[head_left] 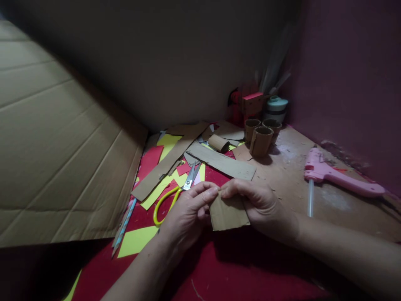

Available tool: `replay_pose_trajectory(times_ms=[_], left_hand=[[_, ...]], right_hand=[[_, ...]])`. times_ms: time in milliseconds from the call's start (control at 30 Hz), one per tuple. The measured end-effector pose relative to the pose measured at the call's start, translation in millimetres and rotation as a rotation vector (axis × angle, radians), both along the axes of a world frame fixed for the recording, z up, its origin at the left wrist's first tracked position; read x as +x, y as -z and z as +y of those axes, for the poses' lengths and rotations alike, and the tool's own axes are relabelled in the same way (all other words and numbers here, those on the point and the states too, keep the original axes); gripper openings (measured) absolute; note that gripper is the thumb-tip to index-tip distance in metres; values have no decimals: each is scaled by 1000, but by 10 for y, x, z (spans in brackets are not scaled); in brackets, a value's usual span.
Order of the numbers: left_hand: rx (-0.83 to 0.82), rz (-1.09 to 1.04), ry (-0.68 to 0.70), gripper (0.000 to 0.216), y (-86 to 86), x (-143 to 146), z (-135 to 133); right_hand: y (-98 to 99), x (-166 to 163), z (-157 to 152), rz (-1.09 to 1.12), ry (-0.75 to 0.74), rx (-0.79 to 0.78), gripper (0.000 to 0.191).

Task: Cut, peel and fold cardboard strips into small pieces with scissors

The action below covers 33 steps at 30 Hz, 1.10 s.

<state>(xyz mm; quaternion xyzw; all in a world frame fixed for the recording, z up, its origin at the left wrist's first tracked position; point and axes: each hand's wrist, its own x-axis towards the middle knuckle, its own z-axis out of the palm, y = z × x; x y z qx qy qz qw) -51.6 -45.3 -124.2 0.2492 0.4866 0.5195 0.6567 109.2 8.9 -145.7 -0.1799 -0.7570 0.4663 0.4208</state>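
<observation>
Both my hands hold a small brown cardboard piece (228, 215) over the red surface. My left hand (188, 213) pinches its upper left corner with thumb and fingers closed. My right hand (260, 205) grips its upper right edge, fingers curled over it. Just behind my left hand lie scissors (175, 193) with yellow handles, blades pointing away.
A large cardboard sheet (62, 159) leans at the left. Long cardboard strips (222, 162), yellow and red paper scraps, and a pencil (123, 228) litter the surface. Three cardboard cups (260, 140) stand at the back. A pink glue gun (338, 177) lies at the right.
</observation>
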Motion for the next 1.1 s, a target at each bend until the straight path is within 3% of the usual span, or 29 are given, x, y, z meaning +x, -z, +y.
replay_pose_trajectory(times_ms=[100, 200, 333, 500, 633, 800, 933, 1100], left_hand=[[-4, -61, -9, 23, -12, 7, -11], [23, -12, -72, 24, -6, 15, -12], [66, 79, -106, 24, 15, 15, -23], [165, 270, -87, 20, 49, -3, -50], [211, 371, -93, 20, 66, -4, -59], [260, 467, -75, 17, 54, 60, -82], [328, 620, -50, 13, 45, 106, -103], [338, 636, -66, 13, 51, 93, -119]], right_hand=[[1, -3, 1, -20, -11, 87, 10], [-43, -20, 2, -30, 39, 43, 12], [-116, -63, 17, -61, 68, -193, 9], [-144, -78, 62, -75, -11, -567, 7], [-116, -30, 122, -70, -88, -731, 17], [-104, -7, 145, -84, -76, -751, 17], [-124, -36, 122, -187, -20, -795, 29], [-102, -49, 137, -105, -71, -720, 23]])
